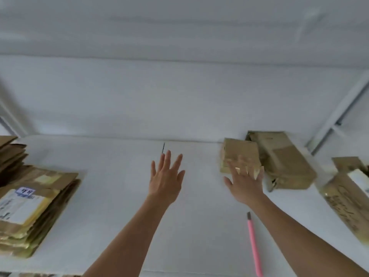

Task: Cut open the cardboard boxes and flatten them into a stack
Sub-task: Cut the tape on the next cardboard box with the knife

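A small brown cardboard box (238, 151) stands on the white table (111, 196) at the right rear. My right hand (244, 180), blurred, reaches over its near edge with fingers spread. A longer taped box (283, 158) lies just behind and right of it. Another box (347, 196) with handwriting sits at the far right edge. My left hand (166, 177) hovers flat over the table's middle, fingers straight, holding nothing. A pink utility knife (254, 244) lies on the table under my right forearm. A stack of flattened boxes (30, 206) sits at the left.
A thin dark mark or blade piece (163, 147) lies near the table's rear edge, just beyond my left fingertips. A white wall rises behind the table. A metal frame (339, 112) slants up at the right. More flattened cardboard (10, 150) lies behind the left stack.
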`<control>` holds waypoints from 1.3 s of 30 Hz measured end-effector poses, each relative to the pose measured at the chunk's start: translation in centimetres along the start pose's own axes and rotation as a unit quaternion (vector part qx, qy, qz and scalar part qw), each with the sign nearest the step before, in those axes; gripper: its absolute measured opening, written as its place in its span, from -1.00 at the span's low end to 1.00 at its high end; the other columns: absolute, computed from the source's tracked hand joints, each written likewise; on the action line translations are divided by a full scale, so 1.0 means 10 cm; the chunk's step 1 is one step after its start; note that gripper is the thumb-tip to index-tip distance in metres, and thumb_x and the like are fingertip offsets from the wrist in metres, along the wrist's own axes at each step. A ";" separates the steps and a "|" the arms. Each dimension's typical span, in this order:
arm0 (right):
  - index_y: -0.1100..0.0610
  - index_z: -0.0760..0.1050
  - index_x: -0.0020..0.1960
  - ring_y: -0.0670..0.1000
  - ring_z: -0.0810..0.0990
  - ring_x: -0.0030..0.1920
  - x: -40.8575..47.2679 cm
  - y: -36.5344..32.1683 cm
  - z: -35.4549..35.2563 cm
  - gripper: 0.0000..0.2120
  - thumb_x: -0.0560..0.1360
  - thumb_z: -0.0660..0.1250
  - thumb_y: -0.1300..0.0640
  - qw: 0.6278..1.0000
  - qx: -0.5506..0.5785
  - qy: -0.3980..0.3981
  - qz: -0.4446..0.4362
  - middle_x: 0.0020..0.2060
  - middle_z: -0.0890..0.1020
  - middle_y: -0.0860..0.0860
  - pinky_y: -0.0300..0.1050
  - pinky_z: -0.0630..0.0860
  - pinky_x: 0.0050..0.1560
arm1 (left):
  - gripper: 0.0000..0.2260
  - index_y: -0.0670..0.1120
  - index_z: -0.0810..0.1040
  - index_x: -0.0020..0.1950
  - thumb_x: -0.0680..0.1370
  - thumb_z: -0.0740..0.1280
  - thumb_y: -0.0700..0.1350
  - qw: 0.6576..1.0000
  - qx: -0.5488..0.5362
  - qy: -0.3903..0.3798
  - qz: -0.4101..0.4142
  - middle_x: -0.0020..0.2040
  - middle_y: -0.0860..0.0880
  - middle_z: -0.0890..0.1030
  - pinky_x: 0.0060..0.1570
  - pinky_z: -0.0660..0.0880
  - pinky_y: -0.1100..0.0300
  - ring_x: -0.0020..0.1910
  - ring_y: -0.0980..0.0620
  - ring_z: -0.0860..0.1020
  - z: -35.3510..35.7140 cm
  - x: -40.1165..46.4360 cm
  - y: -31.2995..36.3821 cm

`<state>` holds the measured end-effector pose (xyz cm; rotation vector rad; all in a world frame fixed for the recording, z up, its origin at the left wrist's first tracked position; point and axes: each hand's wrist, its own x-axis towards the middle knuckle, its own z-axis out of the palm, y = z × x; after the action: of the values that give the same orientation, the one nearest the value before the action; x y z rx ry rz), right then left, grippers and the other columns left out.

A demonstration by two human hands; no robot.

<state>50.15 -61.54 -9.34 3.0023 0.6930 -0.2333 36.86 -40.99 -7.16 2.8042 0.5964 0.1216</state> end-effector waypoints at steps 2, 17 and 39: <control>-0.18 -0.21 0.59 0.21 -0.22 0.58 0.12 0.35 0.08 -0.43 0.65 -0.11 -0.23 0.999 0.035 0.000 0.029 0.58 -0.30 0.07 0.35 -0.20 0.48 | -0.51 0.12 -0.08 0.62 0.70 -0.04 0.10 1.000 0.007 -0.021 0.003 0.63 -0.05 -0.16 0.54 -0.24 -0.05 0.60 -0.04 -0.18 0.16 0.08 0.27; -0.08 0.32 0.44 0.01 0.42 0.36 0.54 0.65 0.31 -0.59 0.61 0.24 -0.03 0.938 0.278 -0.021 -0.203 0.35 0.46 -0.03 0.05 0.30 0.36 | -0.44 -0.09 -0.01 0.63 0.69 0.11 0.03 0.961 -0.153 -0.158 -0.169 0.61 -0.10 0.12 0.52 0.13 -0.03 0.56 -0.09 0.16 0.54 0.31 0.68; 0.19 0.53 0.05 0.04 0.71 -0.33 -0.91 -0.27 -0.20 -0.63 0.56 0.32 -0.15 0.795 0.598 -0.101 0.013 -0.12 0.65 0.11 -0.06 0.66 -0.33 | -0.76 -0.07 0.54 0.12 0.59 0.33 0.08 0.880 -0.455 -0.033 -0.131 -0.01 0.01 0.55 -0.17 0.39 0.30 -0.10 0.12 0.51 -0.18 -0.56 0.24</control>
<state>41.15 -62.87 -5.96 3.9660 0.5993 -1.4802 32.41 -44.97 -4.96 1.7948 0.6676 0.1905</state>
